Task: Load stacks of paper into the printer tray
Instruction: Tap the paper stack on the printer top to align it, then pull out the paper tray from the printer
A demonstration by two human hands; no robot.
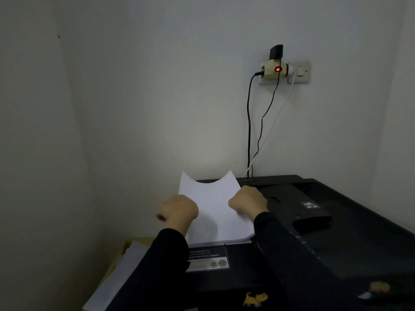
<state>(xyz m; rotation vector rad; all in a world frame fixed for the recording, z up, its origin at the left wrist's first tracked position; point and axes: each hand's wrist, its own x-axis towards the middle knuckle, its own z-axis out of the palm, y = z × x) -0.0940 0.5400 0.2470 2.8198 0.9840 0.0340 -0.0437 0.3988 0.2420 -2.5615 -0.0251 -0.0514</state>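
Note:
A white stack of paper [213,212] stands tilted at the left end of the black printer [336,243], its lower edge resting on the printer top above a label [207,259]. The sheets bow, so the top edge dips in the middle. My left hand [177,212] grips the stack's left edge and my right hand [248,202] grips its right edge. Both arms wear dark sleeves. The printer's rear paper slot sits behind the stack and is mostly hidden by it.
A wall outlet with an adapter and a glowing red switch [278,69] sits above the printer, with black and white cables [248,131] hanging down behind it. A yellowish box with more paper [121,265] lies low at the left. Walls close in at the left and back.

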